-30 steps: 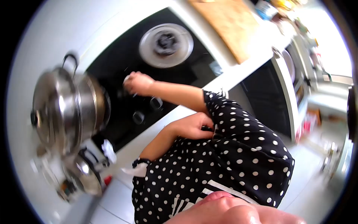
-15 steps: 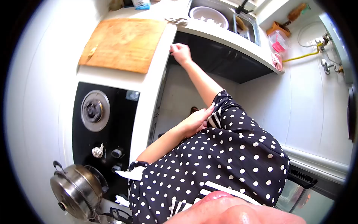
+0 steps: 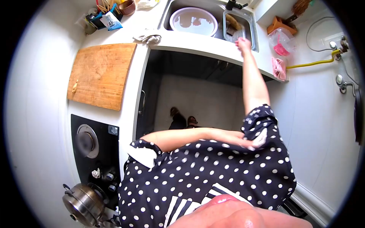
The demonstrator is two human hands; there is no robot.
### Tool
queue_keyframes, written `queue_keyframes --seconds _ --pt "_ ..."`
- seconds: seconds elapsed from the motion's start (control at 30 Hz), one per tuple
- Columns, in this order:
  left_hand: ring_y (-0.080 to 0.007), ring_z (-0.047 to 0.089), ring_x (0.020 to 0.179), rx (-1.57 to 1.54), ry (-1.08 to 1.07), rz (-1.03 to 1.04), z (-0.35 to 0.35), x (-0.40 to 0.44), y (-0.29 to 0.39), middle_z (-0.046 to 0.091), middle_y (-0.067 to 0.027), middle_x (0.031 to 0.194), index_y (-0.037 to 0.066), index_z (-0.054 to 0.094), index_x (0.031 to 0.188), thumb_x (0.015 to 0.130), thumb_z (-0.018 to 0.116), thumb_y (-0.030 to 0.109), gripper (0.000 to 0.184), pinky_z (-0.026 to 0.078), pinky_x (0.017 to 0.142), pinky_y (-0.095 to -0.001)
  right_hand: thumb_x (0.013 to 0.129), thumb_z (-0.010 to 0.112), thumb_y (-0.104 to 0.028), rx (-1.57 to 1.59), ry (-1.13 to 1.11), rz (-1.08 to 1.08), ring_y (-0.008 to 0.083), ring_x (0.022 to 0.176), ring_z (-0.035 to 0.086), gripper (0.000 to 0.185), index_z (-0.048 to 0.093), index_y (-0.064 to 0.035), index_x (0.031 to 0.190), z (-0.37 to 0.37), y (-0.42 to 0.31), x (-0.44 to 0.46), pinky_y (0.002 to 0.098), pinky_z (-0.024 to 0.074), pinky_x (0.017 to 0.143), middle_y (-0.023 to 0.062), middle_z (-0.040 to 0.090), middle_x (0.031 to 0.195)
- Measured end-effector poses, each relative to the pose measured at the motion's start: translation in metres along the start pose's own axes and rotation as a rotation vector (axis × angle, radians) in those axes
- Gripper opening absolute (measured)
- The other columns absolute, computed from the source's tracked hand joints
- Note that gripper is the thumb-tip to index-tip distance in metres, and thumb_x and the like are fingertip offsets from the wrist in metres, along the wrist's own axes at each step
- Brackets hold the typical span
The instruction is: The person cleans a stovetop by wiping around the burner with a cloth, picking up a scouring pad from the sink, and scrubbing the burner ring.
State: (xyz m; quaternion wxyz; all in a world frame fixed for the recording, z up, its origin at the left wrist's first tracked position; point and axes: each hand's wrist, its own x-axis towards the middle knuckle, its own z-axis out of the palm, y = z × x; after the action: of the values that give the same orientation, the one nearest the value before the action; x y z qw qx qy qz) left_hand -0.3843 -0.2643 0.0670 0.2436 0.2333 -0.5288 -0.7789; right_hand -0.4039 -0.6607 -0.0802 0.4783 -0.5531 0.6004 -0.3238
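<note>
My right arm stretches forward to the sink (image 3: 166, 23). My right hand (image 3: 244, 44) is over the front rim of a clear rectangular basket (image 3: 227, 37), its fingers curled in and nothing visible in them. A long brown item (image 3: 233, 22) lies in that basket. To its left sits a pale purple basin (image 3: 173, 19) with reflections on what looks like water. My left hand (image 3: 237, 138) reaches across my body and grips the sleeve (image 3: 262, 117) of my right arm, near the elbow. Its fingertips are partly hidden by the polka-dot cloth.
A cutting board (image 3: 102, 72) with a small yellowish piece (image 3: 75, 86) lies on the left counter. Below it are a black gas stove (image 3: 104, 142) and a steel pot (image 3: 83, 205). A grey cloth (image 3: 148, 37) lies at the counter corner; a pink cloth (image 3: 278, 68) hangs by the right end.
My right hand has moved right, from beside the counter corner to the sink basket. The left hand stays at the right sleeve. The view has turned toward the sink.
</note>
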Motion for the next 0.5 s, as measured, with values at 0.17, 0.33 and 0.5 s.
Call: queue_keyframes --seconds 0.17,0.33,0.5 --pt "-0.039 0.057 0.093 0.461 -0.133 -0.144 -0.028 -0.013 0.068 0.057 -0.0299 0.101 -0.011 0.047 0.107 0.093 0.033 0.035 0.05 0.046 0.078 -0.041 0.08 0.058 -0.021 -0.895 -0.054 -0.45 0.031 0.099 0.059 0.029 0.063 -0.0137 0.108 -0.048 -0.004 0.018 0.0389 0.0459 0.087 0.0133 0.064 0.103" --pt "-0.0392 0.057 0.094 0.385 -0.118 0.043 -0.076 0.012 0.065 0.057 -0.0293 0.101 -0.01 0.046 0.109 0.092 0.032 0.034 0.049 0.046 0.079 -0.0412 0.078 0.06 -0.021 -0.978 -0.096 -0.321 0.0305 0.099 0.059 0.026 0.066 -0.0105 0.102 -0.063 0.037 0.06 0.0394 0.0459 0.088 0.0134 0.063 0.104" --pt "-0.0395 0.057 0.095 0.332 0.001 0.084 -0.137 0.051 0.073 0.057 -0.0288 0.101 -0.009 0.045 0.111 0.092 0.032 0.033 0.047 0.045 0.081 -0.0414 0.074 0.067 -0.024 -0.918 -0.154 -0.26 0.0266 0.093 0.062 0.033 0.065 -0.0081 0.104 -0.048 0.068 0.153 0.0361 0.0484 0.082 0.0134 0.065 0.1"
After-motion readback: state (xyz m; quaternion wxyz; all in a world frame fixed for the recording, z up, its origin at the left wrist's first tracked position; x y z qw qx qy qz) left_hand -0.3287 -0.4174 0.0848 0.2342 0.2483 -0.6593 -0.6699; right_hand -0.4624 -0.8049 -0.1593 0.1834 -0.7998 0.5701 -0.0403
